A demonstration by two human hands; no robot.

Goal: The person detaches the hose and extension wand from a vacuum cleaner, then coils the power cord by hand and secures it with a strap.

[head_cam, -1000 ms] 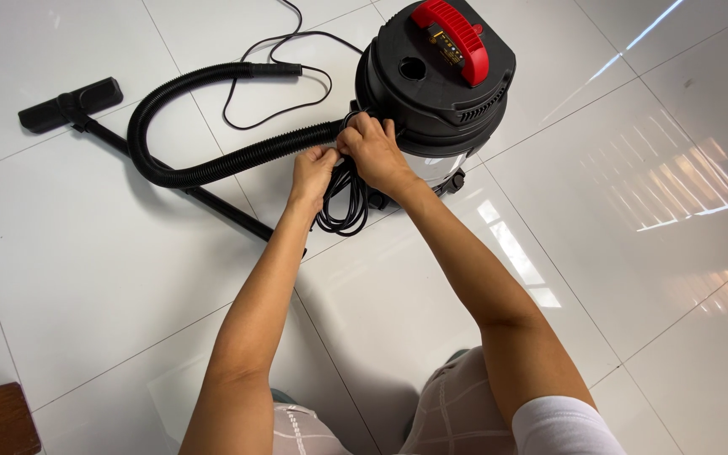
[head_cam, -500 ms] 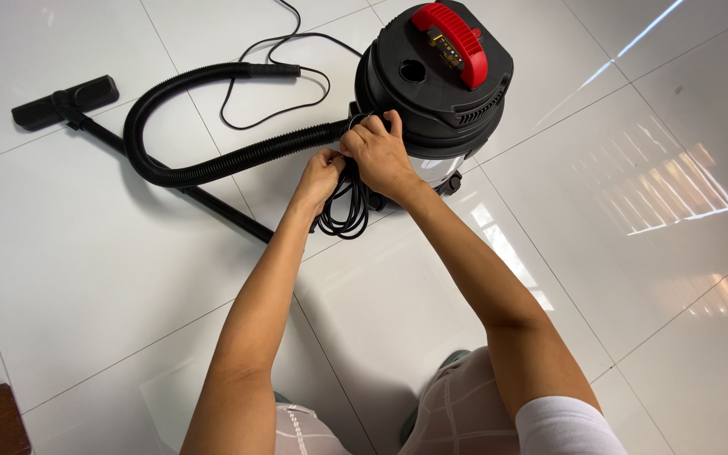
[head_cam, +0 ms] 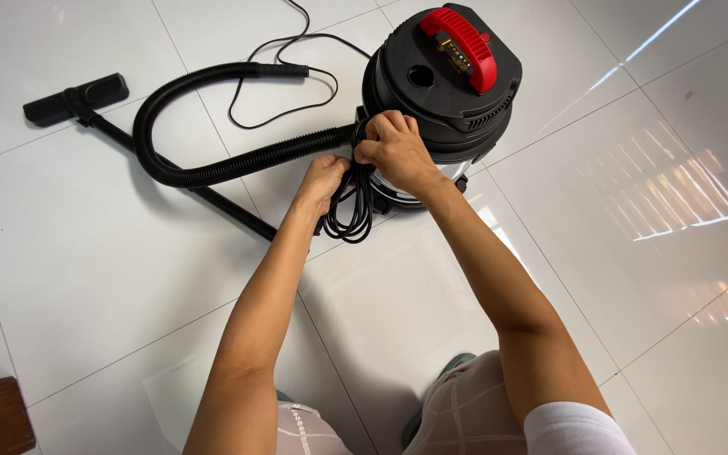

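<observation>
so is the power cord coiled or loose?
Partly coiled: both hands hold a bundle of cord loops beside the vacuum; a loose length trails on the floor.

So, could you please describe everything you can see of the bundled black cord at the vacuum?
The coiled power cord is thin, black and rubbery-looking, gathered into several long loops hanging beside the canister vacuum. Its top is pinched between the left hand and right hand; its loops reach the white tile floor. A loose length trails behind the hose.

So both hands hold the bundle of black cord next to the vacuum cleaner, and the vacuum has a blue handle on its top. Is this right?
Not quite: the handle on the vacuum cleaner is red, as the head view shows. The left hand and right hand do hold the bundle of black cord beside it.
</observation>
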